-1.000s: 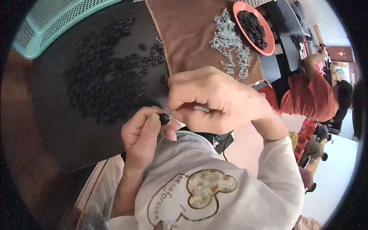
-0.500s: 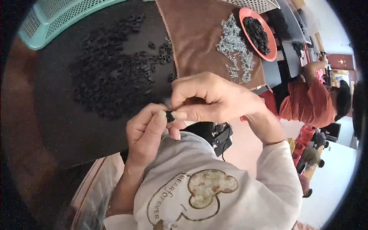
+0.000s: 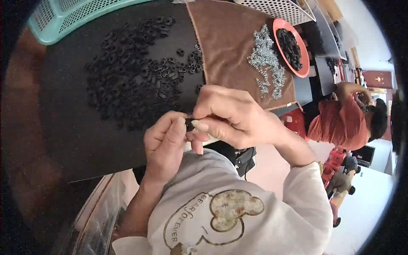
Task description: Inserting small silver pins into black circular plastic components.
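Observation:
A small black plastic part (image 3: 189, 124) is pinched between the thumb and fingers of my left hand (image 3: 165, 142). My right hand (image 3: 238, 117) meets it from the other side, its thumb tip against the part and its index finger curled in close. Whether the right fingers also hold something tiny is hidden. Many similar black parts (image 3: 131, 80) lie in a loose spread on the dark tabletop beyond my hands. Small metal coil springs (image 3: 265, 59) are heaped on a brown cloth (image 3: 225, 46) to the right.
An orange-red bowl (image 3: 301, 66) of black pieces stands beside the springs. A green perforated basket (image 3: 49, 36) sits at the far left, a white perforated basket (image 3: 284, 9) at the far right. A person in a red top (image 3: 340, 121) and others work off to the right.
The table and its contents have shifted slightly right in view. Both hands stay together around the black part, and the right fingers have changed their bend a little.

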Demonstrator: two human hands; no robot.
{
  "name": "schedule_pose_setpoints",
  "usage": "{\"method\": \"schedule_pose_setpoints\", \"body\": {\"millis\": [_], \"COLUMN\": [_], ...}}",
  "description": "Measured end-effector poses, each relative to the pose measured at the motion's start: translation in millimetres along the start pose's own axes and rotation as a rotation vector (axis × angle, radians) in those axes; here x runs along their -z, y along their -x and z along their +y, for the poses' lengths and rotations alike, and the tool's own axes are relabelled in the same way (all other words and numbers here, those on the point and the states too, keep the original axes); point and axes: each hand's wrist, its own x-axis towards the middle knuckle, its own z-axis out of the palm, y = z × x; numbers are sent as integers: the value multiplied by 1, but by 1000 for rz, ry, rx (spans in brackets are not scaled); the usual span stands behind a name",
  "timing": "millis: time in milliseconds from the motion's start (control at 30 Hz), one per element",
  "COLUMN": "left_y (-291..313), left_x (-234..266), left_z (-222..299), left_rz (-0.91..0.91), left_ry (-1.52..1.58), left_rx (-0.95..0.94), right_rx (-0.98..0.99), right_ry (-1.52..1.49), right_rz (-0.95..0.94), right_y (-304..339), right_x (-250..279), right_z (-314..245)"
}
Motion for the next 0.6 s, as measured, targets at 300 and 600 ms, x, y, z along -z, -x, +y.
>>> {"method": "schedule_pose_setpoints", "body": {"millis": [300, 600], "left_y": [2, 1], "left_x": [0, 0], "left_z": [2, 3], "left_rz": [-3, -51], "left_ry": [29, -77], "left_rx": [-24, -11], "right_rx": [225, 89], "right_ry": [452, 676], "right_rz": [51, 87], "right_y": [1, -47], "right_x": [-6, 34], "right_z": [-4, 38]}}
